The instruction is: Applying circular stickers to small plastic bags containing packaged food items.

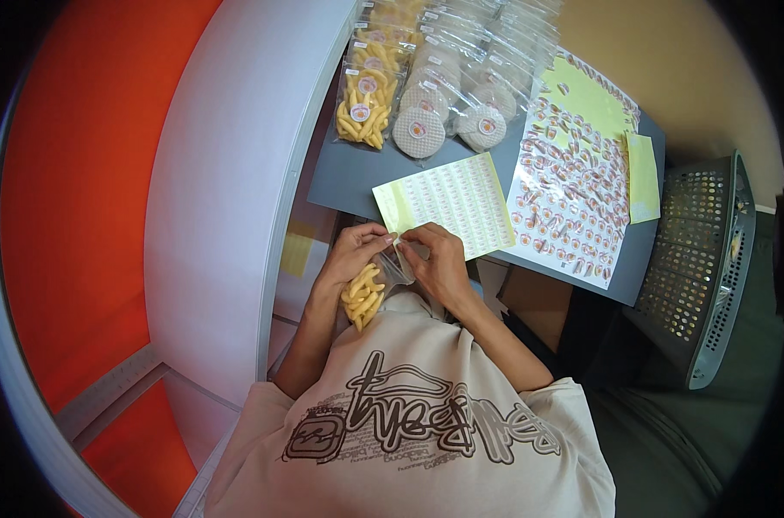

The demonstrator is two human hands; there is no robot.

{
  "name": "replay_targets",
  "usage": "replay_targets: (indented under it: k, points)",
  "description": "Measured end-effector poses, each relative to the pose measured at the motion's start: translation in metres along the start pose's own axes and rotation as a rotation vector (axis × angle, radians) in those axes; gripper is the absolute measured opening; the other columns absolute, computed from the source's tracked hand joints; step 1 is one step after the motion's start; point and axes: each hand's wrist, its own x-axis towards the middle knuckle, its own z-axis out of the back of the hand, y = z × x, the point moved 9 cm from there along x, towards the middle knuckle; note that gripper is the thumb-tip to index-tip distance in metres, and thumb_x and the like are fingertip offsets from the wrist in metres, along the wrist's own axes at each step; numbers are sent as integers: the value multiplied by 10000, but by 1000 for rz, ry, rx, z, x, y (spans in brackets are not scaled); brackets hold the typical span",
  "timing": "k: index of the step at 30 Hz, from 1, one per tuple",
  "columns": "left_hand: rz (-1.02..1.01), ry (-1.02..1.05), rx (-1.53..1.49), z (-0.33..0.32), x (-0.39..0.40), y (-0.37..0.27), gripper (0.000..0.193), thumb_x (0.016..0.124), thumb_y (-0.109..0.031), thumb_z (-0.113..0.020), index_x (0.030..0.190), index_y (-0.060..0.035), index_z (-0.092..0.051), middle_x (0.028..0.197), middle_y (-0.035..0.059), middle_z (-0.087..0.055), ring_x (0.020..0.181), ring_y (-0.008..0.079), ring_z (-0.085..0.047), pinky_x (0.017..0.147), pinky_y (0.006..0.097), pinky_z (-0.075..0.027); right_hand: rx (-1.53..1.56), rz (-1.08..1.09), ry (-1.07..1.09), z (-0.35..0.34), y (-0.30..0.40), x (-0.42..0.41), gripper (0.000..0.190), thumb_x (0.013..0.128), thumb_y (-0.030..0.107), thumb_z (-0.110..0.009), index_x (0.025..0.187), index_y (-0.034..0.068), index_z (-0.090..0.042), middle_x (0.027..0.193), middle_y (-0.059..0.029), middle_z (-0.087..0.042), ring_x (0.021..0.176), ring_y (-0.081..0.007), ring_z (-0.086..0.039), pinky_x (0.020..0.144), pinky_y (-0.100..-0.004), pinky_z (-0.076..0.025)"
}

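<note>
Below the table edge, a clear plastic zip bag (pixel 364 298) of yellow finger-shaped snacks hangs tilted in front of my shirt. My left hand (pixel 356 252) grips its upper part, thumb towards the top edge. With thumb and index finger pinched together, my right hand (pixel 440 262) is at the same top edge, close to the left thumb. Whether a small label is between those fingertips is too small to tell. Just beyond the hands, a sheet of small white labels (pixel 456 204) on yellow-green backing overhangs the table edge, its left strip bare of labels.
On the grey table (pixel 350 171) lie bagged yellow snacks (pixel 366 107) and rows of bagged round white wafers (pixel 421 129) with round stickers. A large sheet of round stickers (pixel 560 188) and a yellow paper strip (pixel 643 178) lie right. A perforated plastic basket (pixel 689 259) stands beside the table; a white panel (pixel 236 162) borders the left.
</note>
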Motion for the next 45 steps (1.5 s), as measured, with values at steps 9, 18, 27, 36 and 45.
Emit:
replay_targets:
  k: [9,18,27,36,45]
  points:
    - [-190,-17,-20,-5,6,-4,211,949,-149,-691,1078,16,-723,899,49,-724,716,62,-643,602,191,-498,12,-75,-53,1,-10,0,164,784,86,-776,886,-37,-736,860,-216,-714,804,-366,-696,746,-419,-543]
    - [-145,-4,-98,-9,1,-8,205,1004,-229,-626,1028,-26,-637,855,1,-678,648,41,-578,513,207,-471,110,-162,-31,-1,-25,3,165,863,99,-690,898,-59,-722,799,-222,-710,717,-324,-708,685,-385,-543]
    - [75,10,-461,18,-49,-1,258,999,-285,-622,930,-37,-607,754,83,-659,610,141,-647,569,260,-524,363,-311,-26,4,-54,6,152,922,123,-674,920,-25,-708,769,-58,-702,716,-109,-637,674,-282,-503]
    - [-330,-179,-248,6,-90,-147,514,1085,-343,-405,1259,119,-548,1076,247,-711,1017,331,-716,909,405,-565,534,-7,-302,101,78,-7,41,895,-21,-684,933,-36,-685,791,-53,-650,683,-105,-608,611,-239,-489]
    - [-531,-93,-290,-67,-69,-187,607,1098,-397,-329,1465,83,-379,1419,255,-520,1355,308,-497,1137,371,-379,3,450,-451,111,161,1,109,750,-52,-745,841,-18,-696,752,-108,-620,627,-230,-600,565,-336,-479]
